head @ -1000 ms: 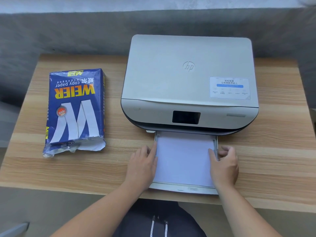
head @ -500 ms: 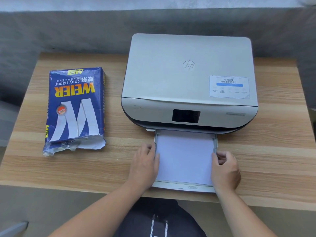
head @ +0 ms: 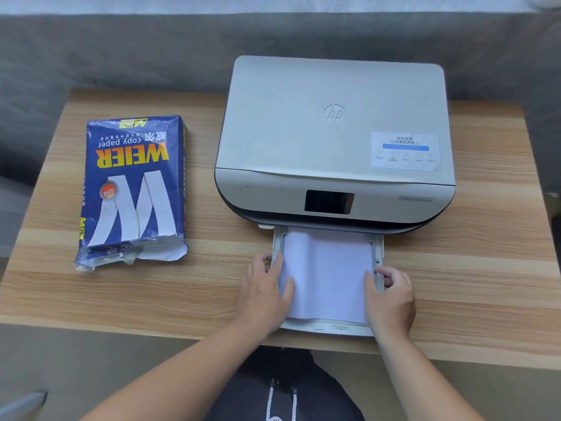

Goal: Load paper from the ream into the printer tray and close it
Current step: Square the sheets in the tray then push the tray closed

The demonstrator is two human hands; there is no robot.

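Observation:
A white printer (head: 334, 141) stands on the wooden table (head: 212, 293). Its paper tray (head: 328, 329) is pulled out toward me and holds a stack of white paper (head: 328, 275). My left hand (head: 264, 296) lies along the tray's left side, thumb on the paper's left edge. My right hand (head: 391, 299) grips the tray's right rail, thumb on the paper's right edge. The blue ream (head: 133, 189), its near end torn open, lies flat to the printer's left.
The table's front edge runs just below the tray's front lip. A grey wall rises behind the table. My lap in dark trousers with a drawstring (head: 282, 399) shows under the table edge.
Both hands slid slightly toward me along the tray's sides, and the thumbs now press in on the paper's edges. The tray front sits a little nearer the printer.

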